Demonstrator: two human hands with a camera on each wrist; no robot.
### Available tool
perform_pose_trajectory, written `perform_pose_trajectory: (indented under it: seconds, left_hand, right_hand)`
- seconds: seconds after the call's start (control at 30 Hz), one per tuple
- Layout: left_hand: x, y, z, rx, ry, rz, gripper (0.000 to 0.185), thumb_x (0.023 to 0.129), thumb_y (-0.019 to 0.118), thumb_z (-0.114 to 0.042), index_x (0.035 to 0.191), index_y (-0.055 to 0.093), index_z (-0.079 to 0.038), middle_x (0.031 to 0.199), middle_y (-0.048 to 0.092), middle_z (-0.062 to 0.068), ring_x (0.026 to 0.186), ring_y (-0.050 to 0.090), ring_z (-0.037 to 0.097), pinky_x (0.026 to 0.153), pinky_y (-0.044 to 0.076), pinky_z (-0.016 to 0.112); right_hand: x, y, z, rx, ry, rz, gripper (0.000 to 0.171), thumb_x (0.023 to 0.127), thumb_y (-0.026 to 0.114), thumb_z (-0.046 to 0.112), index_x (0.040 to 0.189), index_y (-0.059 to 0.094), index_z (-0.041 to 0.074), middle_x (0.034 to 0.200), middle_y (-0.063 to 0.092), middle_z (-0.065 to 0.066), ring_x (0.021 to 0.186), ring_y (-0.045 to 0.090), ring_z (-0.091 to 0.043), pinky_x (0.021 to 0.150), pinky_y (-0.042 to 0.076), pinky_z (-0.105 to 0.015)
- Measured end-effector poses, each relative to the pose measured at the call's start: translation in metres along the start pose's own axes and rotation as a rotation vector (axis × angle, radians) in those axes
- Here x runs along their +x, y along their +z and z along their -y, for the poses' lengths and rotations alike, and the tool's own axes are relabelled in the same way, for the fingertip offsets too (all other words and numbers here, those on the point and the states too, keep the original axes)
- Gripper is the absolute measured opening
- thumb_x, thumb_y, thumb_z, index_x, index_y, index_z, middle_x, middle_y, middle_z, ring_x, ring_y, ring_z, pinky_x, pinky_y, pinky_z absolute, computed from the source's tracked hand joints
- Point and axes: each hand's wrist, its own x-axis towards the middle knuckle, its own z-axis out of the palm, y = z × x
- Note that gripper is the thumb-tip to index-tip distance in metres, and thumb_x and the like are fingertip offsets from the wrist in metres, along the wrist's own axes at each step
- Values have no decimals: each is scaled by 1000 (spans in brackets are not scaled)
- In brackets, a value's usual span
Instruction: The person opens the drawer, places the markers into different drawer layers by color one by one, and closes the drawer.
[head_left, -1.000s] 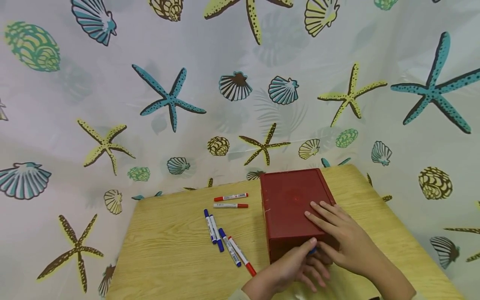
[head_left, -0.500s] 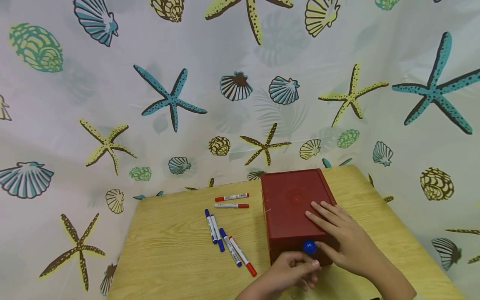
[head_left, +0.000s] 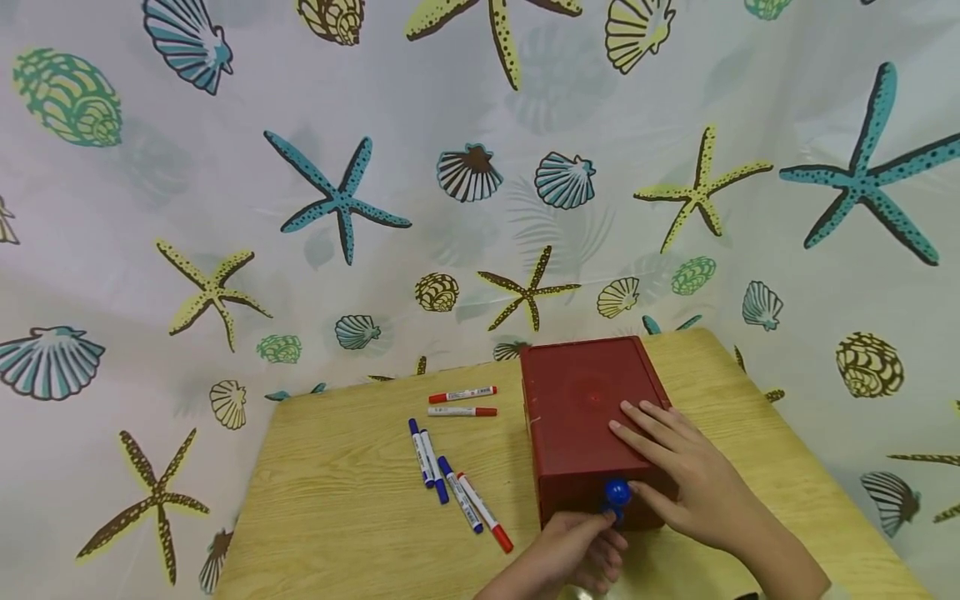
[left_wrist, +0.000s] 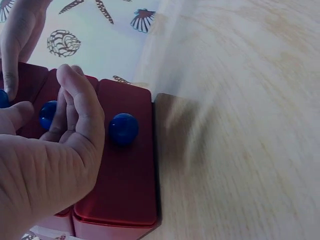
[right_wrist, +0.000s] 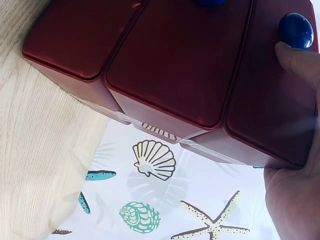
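The left hand (head_left: pixel 573 546) is curled round the middle knob (left_wrist: pixel 47 115); if the spread right hand (head_left: pixel 692 468) were lifted, the red drawer box (head_left: pixel 577 408) might be dragged along.

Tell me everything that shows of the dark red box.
The dark red box looks like glossy plastic, with three stacked drawers, each bearing a round blue knob. It stands on the right of the wooden table, knobs on its near face. The right hand rests on its top, thumb against the top knob; the left hand is at the middle knob, contact unclear. Whether every drawer is fully shut is unclear.
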Motion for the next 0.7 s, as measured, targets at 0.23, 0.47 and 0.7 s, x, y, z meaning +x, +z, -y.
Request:
perform_pose_trajectory:
  seconds: [0.23,0.47,0.7]
  left_hand:
    - [6,2,2,39,0,-14,56,103,56,-59,117,75,-8,85,73,-2,70,69,11,60,58,26]
    - [12,10,-1,66,-20,-26,59,103,54,-63,117,75,-10,86,77,0,68,70,12,57,57,26]
    - [14,18,-4,86,-21,-12,65,104,47,-66,121,74,-10,84,75,-1,66,69,10,54,55,24]
  right_hand:
    - [0,0,0,10,5,5,86,78,92,24,156,56,24,162,53,-7,151,45,-34,132,2,-20]
    - [0,-1,1,-3,4,3,85,78,91,24,156,56,24,162,53,-7,151,45,-34,132,1,-20]
    - [0,-1,0,-2,4,0,85,79,92,24,156,56,24,162,53,-6,150,46,-35,132,2,-20]
